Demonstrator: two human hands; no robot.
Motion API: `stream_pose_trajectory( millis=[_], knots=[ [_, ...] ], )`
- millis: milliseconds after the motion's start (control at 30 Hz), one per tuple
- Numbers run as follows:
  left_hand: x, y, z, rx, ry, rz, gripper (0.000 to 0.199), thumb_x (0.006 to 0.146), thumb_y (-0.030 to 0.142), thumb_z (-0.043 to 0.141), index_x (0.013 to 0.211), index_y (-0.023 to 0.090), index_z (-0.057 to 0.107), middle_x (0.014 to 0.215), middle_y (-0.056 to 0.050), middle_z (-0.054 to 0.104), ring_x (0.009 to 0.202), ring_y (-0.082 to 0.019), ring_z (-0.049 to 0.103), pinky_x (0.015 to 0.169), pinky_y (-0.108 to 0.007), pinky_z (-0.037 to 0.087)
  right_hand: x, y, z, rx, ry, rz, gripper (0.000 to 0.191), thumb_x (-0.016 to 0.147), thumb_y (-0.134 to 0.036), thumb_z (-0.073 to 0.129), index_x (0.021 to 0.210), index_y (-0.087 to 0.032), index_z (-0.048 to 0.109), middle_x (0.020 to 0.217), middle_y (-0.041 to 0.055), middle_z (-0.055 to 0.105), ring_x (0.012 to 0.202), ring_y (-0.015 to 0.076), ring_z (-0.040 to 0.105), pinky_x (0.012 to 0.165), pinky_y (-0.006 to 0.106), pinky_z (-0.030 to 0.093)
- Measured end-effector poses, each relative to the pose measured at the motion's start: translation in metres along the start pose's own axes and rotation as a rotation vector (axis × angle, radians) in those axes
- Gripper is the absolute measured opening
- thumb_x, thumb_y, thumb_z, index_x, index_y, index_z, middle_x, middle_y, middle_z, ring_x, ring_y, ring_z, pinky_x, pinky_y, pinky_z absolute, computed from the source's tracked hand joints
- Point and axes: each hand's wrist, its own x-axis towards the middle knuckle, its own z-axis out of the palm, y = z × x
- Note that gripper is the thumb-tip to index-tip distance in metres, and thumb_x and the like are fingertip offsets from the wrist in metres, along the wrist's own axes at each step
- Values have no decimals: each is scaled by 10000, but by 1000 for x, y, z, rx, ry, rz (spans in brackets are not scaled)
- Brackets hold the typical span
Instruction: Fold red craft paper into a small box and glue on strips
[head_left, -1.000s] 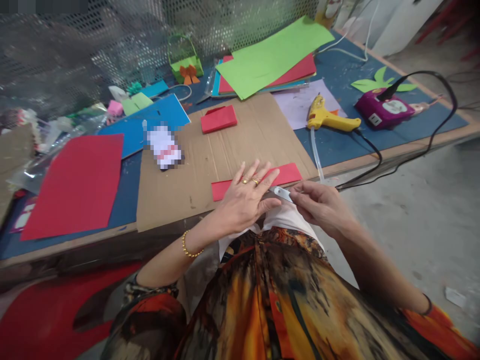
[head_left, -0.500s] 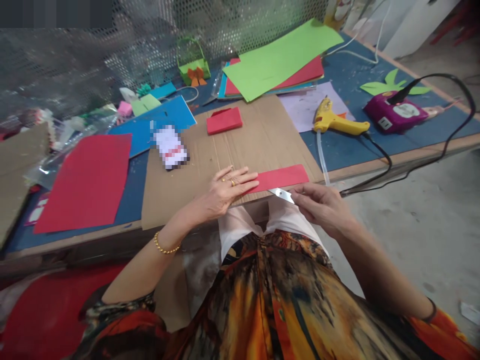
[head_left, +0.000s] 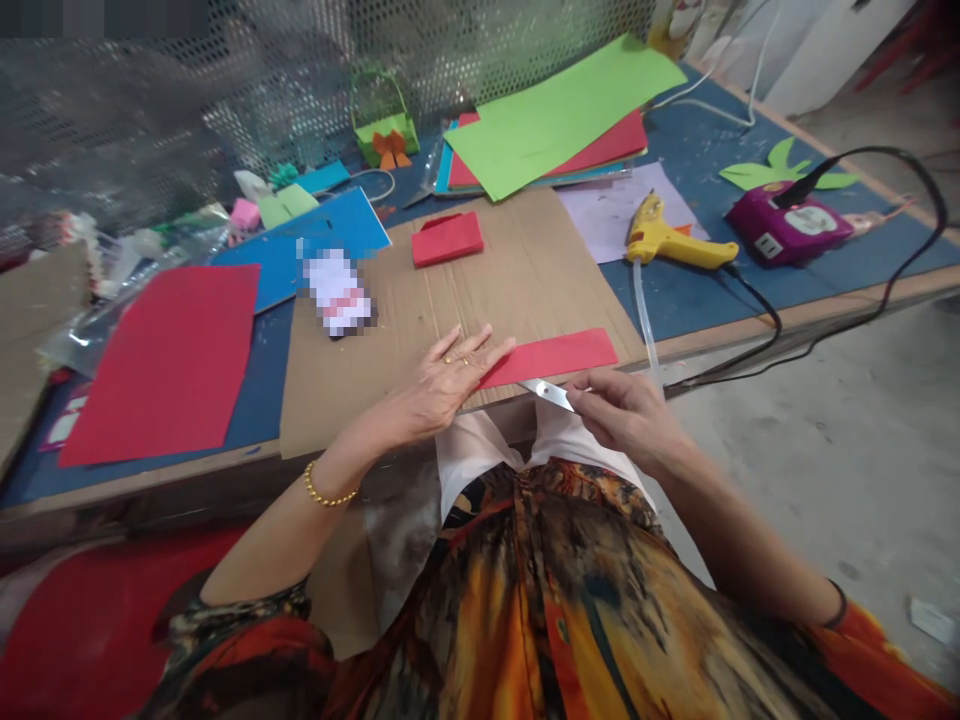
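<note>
A long red strip [head_left: 562, 352] lies near the front edge of the brown cardboard [head_left: 525, 265]. On the strip's left end rests my left hand [head_left: 442, 385], its fingers spread and lying flat. My right hand [head_left: 619, 410] pinches a silver blade [head_left: 550, 393] between thumb and fingers. The blade points left, and its tip is at the strip's lower edge, close to my left hand. Farther back on the cardboard sits a folded red piece [head_left: 448, 240].
A yellow glue gun [head_left: 675, 240] and a purple power box [head_left: 791, 225] with black cables stand at the right. Green sheets [head_left: 570, 115] are stacked behind. A blurred phone-like object [head_left: 339, 293] and a large red sheet [head_left: 165, 360] lie left.
The blade and my right hand have shifted left along the strip's lower edge. My left hand has slid slightly left, its fingers now more spread, and more of the strip shows.
</note>
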Motion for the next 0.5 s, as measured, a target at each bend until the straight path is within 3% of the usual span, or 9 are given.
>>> stream_pose_trajectory(
  millis=[267,500],
  knots=[
    [3,3,-9,-19,-65,-8,633,1142,210,227,1748,336,96,1781,-30,347,1693,-209,178,1401,-523,141,0,-2,10,-8,-45,-28,377,873,-583,607,815,-214,657,431,-88,395,394,86,315,429,264,205],
    [-5,20,-14,-126,-49,-38,624,1150,244,236,1746,354,86,1798,0,285,1698,-191,131,1407,-538,126,-2,-9,22,47,-85,1,427,835,-634,625,698,-232,583,438,-71,413,397,77,286,414,269,181]
  ],
)
